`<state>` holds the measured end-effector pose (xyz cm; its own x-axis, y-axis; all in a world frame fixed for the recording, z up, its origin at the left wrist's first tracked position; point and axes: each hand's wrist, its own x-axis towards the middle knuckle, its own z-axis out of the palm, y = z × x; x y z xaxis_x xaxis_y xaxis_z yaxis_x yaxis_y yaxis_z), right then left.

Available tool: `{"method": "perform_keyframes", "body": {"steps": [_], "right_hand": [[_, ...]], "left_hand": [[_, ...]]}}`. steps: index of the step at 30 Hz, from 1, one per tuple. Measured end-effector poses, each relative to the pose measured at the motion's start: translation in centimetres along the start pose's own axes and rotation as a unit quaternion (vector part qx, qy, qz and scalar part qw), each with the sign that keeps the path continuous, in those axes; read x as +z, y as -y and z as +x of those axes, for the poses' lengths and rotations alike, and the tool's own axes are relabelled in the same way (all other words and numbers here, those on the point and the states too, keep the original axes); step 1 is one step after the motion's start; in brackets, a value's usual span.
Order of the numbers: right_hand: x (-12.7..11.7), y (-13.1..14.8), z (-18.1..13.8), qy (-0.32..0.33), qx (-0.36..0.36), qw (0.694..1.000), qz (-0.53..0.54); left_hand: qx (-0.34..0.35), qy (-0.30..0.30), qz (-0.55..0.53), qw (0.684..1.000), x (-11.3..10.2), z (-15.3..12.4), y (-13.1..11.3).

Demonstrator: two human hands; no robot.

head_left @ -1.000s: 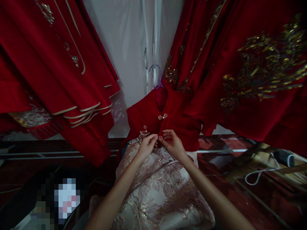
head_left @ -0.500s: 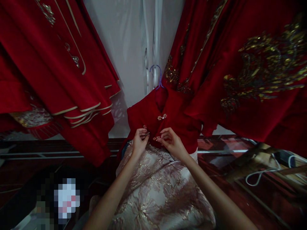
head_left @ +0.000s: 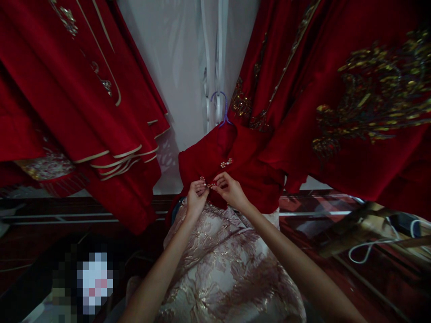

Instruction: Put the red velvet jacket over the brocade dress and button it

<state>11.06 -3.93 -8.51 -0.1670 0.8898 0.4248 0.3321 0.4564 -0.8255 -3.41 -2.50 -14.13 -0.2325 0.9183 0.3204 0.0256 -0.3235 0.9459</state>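
A red garment (head_left: 198, 154) on a purple hanger (head_left: 225, 110) lies before me, over a pale brocade cloth (head_left: 215, 260) with floral pattern. My left hand (head_left: 198, 195) pinches one half of a beaded clasp at the garment's front opening. My right hand (head_left: 230, 190) pinches the other half, an orange-gold loop (head_left: 210, 185), right against the left fingertips. Whether the two halves are hooked together I cannot tell. Just above my hands, another flower-shaped beaded clasp (head_left: 226, 163) sits joined across the front.
Red garments with pale piping (head_left: 128, 152) hang at the left. On the right hangs a red garment with gold sequin embroidery (head_left: 373, 98). A white cord (head_left: 365, 246) and wooden pieces lie at the lower right. Behind stands a white panel (head_left: 168, 54).
My right hand has moved left and slightly up with the loop, closing the gap to the left hand. My left hand has stayed nearly in place.
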Motion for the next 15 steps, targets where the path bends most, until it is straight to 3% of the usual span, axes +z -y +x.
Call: {"method": "perform_keyframes", "body": {"steps": [15], "right_hand": [[1.0, -0.9, 1.2, -0.007, -0.014, 1.0, -0.005]], "left_hand": [[-0.029, 0.009, -0.053, 0.998, 0.0, 0.5, -0.5]]}}
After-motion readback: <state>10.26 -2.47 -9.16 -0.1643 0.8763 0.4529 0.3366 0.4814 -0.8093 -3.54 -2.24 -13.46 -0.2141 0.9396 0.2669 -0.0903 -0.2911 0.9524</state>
